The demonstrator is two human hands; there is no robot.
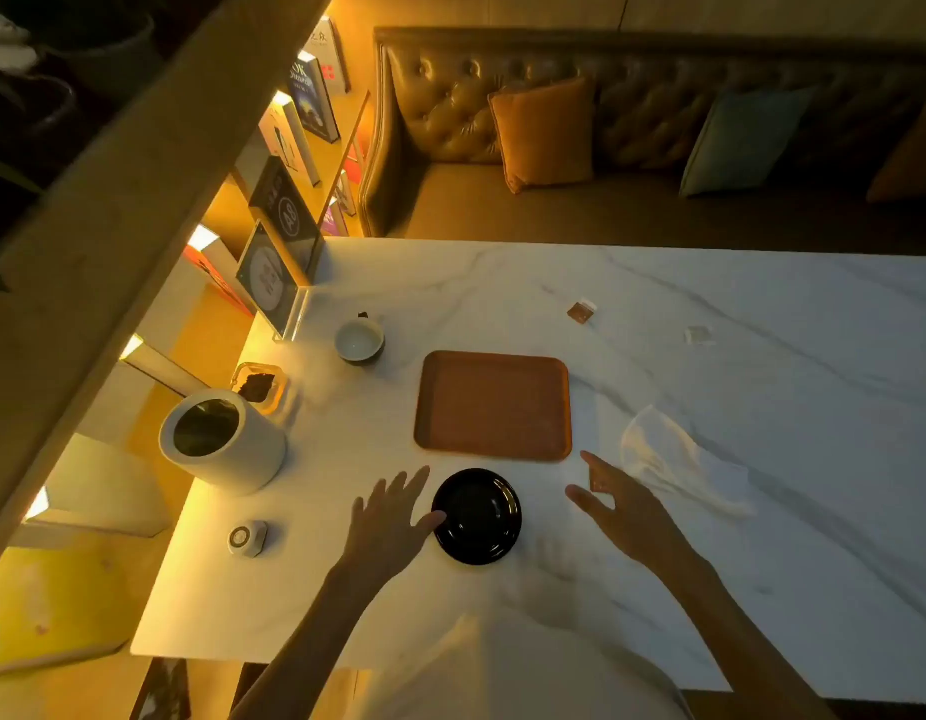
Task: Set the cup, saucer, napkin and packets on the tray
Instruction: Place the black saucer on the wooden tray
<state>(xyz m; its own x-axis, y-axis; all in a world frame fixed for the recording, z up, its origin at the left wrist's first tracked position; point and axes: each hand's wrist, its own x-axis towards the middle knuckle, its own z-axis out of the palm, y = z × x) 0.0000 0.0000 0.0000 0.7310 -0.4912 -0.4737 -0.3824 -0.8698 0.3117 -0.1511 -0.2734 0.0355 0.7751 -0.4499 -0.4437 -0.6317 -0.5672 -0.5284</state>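
A brown wooden tray [494,405] lies bare in the middle of the white marble table. Just in front of it sits a black saucer [477,516]. My left hand [390,517] hovers open at the saucer's left edge, thumb touching its rim. My right hand [619,504] is spread open to the saucer's right, holding nothing. A white cup [359,341] stands left of the tray's far corner. A crumpled white napkin [676,462] lies right of the tray. A brown packet [580,311] and a pale packet [698,335] rest farther back on the right.
A white cylindrical canister [224,441] and a small glass dish of dark bits [257,387] stand at the table's left edge. A small round white device [246,537] lies near the front left. An acrylic sign stand [273,283] and a tufted sofa [632,127] are behind.
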